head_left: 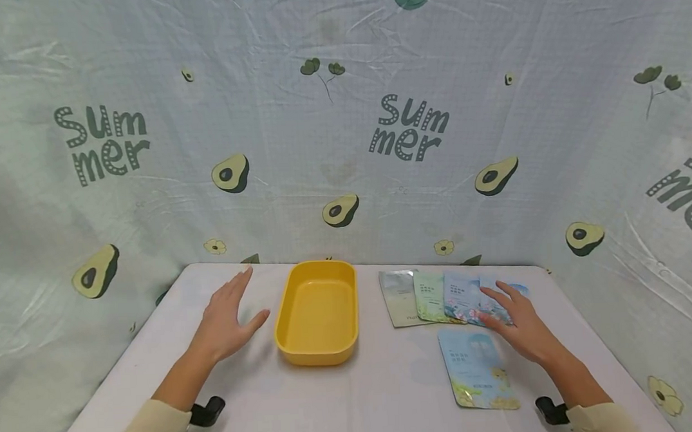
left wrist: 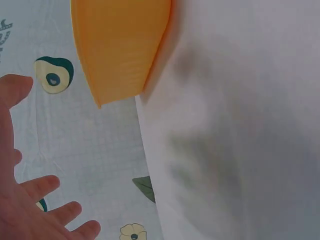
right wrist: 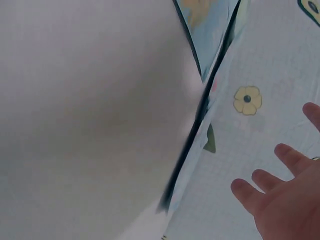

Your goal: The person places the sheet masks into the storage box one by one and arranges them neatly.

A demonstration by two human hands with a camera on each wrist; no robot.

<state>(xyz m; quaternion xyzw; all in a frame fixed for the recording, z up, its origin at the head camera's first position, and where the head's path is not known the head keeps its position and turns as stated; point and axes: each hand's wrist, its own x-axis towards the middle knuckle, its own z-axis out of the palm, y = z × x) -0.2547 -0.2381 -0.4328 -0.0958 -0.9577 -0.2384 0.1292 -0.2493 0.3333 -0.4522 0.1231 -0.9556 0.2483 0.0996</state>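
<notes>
My left hand [head_left: 226, 323] hovers to the left of a yellow tray [head_left: 316, 307], fingers spread and nothing in it. In the left wrist view the yellow tray [left wrist: 120, 45] rises beyond the thumb. On the other side, my right hand [head_left: 521, 324] is held over the right end of a row of overlapping flat packets, its fingers extended and holding nothing. The row has a silver packet [head_left: 400, 297], a green packet [head_left: 432, 296] and blue packets [head_left: 461, 296], the rightmost partly hidden by the hand. Nearer to me lies a separate light-blue packet [head_left: 477, 371] with a yellow-green lower edge.
A white cloth [head_left: 389, 407] covers the table. Behind it and at both sides hangs a pale curtain [head_left: 284, 135] printed with avocados, flowers and the word "summer". Black wrist mounts [head_left: 208, 412] show at both cuffs.
</notes>
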